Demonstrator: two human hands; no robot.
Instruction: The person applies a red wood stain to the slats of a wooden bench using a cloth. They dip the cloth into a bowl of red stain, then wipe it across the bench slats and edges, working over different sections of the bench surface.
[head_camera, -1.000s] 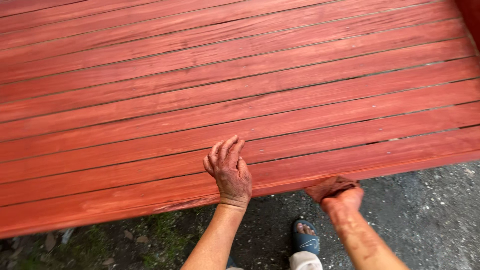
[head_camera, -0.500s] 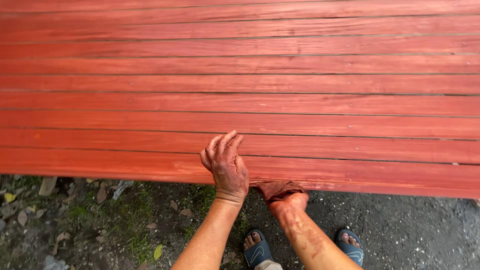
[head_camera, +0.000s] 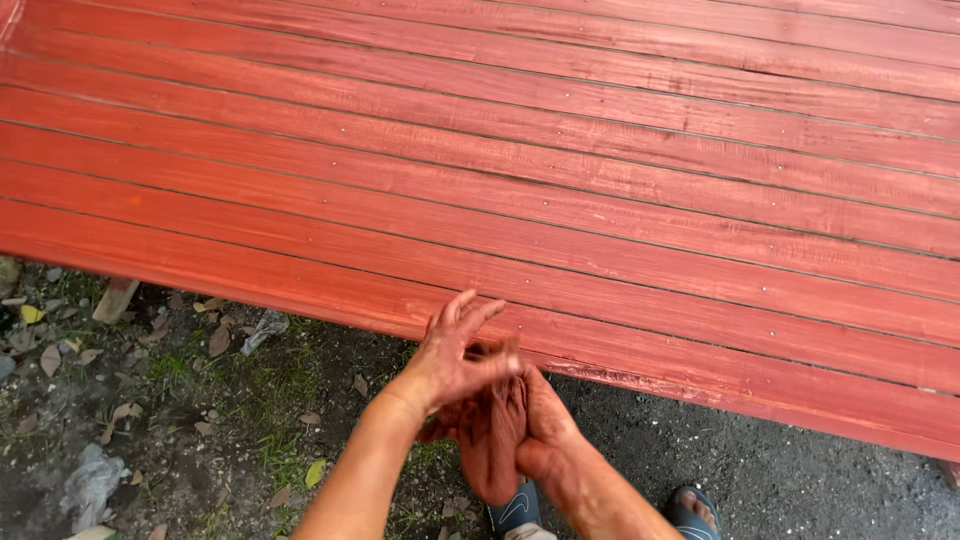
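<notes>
A wide red-stained plank surface (head_camera: 560, 190) fills the upper view, its near edge running down to the right. Just below that edge my two hands meet over a red-brown stained rag (head_camera: 492, 440). My right hand (head_camera: 545, 425) grips the rag from the right. My left hand (head_camera: 455, 355) lies over it from the left, fingers spread and thumb pressed on the cloth. Both hands are smeared with red stain and are off the planks.
Below the planks lie dark ground (head_camera: 820, 480) on the right and grass with dead leaves (head_camera: 215, 400) on the left. My feet in dark sandals (head_camera: 695, 510) show at the bottom. A wooden leg (head_camera: 115, 298) stands under the left edge.
My left hand has come off the plank edge and joined my right hand on the rag. The view has swung, so the planks now slope down to the right.
</notes>
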